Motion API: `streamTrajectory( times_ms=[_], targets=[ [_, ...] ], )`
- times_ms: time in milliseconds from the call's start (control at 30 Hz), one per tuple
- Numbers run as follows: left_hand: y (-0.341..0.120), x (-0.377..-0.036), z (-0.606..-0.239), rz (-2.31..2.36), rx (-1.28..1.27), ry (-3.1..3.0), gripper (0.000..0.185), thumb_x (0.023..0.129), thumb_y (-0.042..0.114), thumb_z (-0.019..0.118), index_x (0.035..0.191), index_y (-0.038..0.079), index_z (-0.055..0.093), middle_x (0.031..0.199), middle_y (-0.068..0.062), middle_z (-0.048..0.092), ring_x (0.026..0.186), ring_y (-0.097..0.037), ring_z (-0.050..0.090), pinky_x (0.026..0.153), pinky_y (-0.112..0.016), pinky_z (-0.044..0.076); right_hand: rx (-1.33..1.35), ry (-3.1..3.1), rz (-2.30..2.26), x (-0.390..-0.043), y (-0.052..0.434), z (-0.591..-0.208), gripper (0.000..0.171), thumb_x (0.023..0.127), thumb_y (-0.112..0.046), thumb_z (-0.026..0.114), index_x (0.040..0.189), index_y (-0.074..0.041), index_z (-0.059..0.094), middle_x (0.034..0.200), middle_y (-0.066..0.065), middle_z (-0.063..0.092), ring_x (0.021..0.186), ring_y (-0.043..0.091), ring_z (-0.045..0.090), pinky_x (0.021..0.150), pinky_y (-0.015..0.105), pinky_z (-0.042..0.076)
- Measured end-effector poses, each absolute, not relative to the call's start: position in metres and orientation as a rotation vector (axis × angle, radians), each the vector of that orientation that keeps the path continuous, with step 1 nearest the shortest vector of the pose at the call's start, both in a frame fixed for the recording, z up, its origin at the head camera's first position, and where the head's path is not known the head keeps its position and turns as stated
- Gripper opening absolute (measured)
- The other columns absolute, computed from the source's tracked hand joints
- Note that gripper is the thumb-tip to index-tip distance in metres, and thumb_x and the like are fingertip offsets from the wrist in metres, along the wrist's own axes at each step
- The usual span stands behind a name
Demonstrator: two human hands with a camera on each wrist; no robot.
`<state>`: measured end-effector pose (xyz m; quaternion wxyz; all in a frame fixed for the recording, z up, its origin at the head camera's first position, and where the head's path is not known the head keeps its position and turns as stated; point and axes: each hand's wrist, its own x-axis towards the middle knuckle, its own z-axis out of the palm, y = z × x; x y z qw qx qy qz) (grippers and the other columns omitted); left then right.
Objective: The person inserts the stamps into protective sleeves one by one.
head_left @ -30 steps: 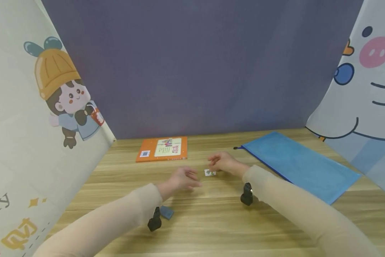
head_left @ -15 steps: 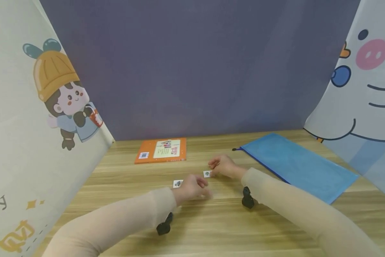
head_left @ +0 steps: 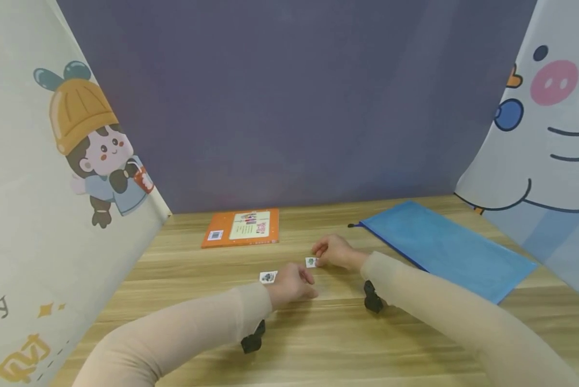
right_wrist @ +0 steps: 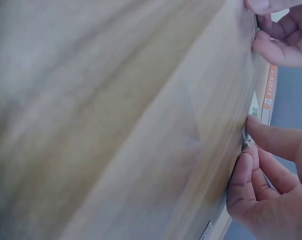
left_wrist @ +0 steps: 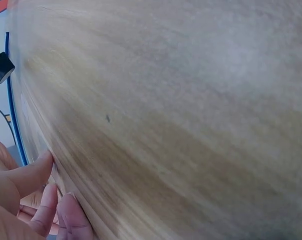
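On the wooden table [head_left: 318, 338] lie two small white picture cards. My right hand [head_left: 332, 251] pinches the nearer edge of one card [head_left: 311, 262] between thumb and curled fingers; the right wrist view shows those fingertips [right_wrist: 263, 137] meeting at the table surface. My left hand [head_left: 294, 284] rests knuckles-up just right of the other card [head_left: 268, 277], not touching it. Its fingers are curled with the tips on the wood, as the left wrist view of my left hand [left_wrist: 51, 174] shows. Whether anything lies between those fingertips is hidden.
An orange book [head_left: 241, 227] lies flat at the back centre. A blue zip pouch [head_left: 444, 247] lies at the right, angled toward the front. Printed cloth screens stand on the left [head_left: 52, 215] and right [head_left: 550, 134], and a dark backdrop closes the rear.
My left hand drew back toward me and slightly right, leaving a second small card showing on the table at its left. The right hand stayed on its card.
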<state>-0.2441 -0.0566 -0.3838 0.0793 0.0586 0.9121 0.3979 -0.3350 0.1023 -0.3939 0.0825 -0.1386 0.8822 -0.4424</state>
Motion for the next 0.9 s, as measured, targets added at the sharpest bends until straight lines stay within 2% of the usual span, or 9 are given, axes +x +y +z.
streamTrajectory(
  times_ms=[200,467,667,800,900],
  targets=[
    [-0.0585,-0.2445,-0.3834,1.197,0.197,2.726,0.020,0.067,0.005,0.086,0.076,0.006,0.068,0.072,0.001,0.061,0.071,-0.014,0.052,0.065,-0.025,0.043,-0.444,2.627,-1.234,-0.3380,0.1015,-0.3907,0.030,0.070,0.008,0.078,0.100,0.003,0.071,0.081,0.005,0.065,0.075,0.012,0.056,0.064,0.017,0.048],
    [-0.0603,-0.2436,-0.3834,1.207,0.289,2.725,0.017,0.069,0.003,0.084,0.072,0.004,0.068,0.070,0.000,0.063,0.067,-0.011,0.052,0.063,-0.022,0.044,-0.460,2.609,-1.181,-0.3358,0.1004,-0.3888,0.020,0.072,0.008,0.076,0.090,0.001,0.070,0.079,0.004,0.064,0.071,0.012,0.053,0.058,0.018,0.046],
    [-0.0619,-0.2448,-0.3836,1.249,0.336,2.667,0.018,0.070,-0.001,0.082,0.079,0.001,0.067,0.068,-0.002,0.065,0.061,-0.009,0.054,0.056,-0.019,0.045,-0.462,2.611,-1.198,-0.3338,0.1021,-0.3897,0.017,0.073,0.007,0.075,0.088,0.001,0.071,0.081,0.006,0.068,0.072,0.012,0.056,0.058,0.019,0.047],
    [-0.0640,-0.2459,-0.3808,1.266,0.339,2.596,0.019,0.074,0.000,0.080,0.087,0.001,0.067,0.077,-0.005,0.068,0.066,-0.012,0.060,0.059,-0.021,0.051,-0.436,2.569,-1.242,-0.3363,0.1049,-0.3906,0.016,0.076,0.005,0.075,0.091,0.001,0.072,0.085,0.007,0.071,0.072,0.012,0.057,0.059,0.019,0.048],
    [-0.0658,-0.2478,-0.3784,1.301,0.344,2.539,0.018,0.077,-0.002,0.076,0.093,0.001,0.067,0.083,-0.008,0.070,0.069,-0.015,0.062,0.062,-0.025,0.055,-0.378,2.507,-1.290,-0.3388,0.1075,-0.3894,0.020,0.078,0.003,0.074,0.097,0.003,0.072,0.091,0.010,0.071,0.074,0.013,0.060,0.062,0.021,0.053]
  ],
)
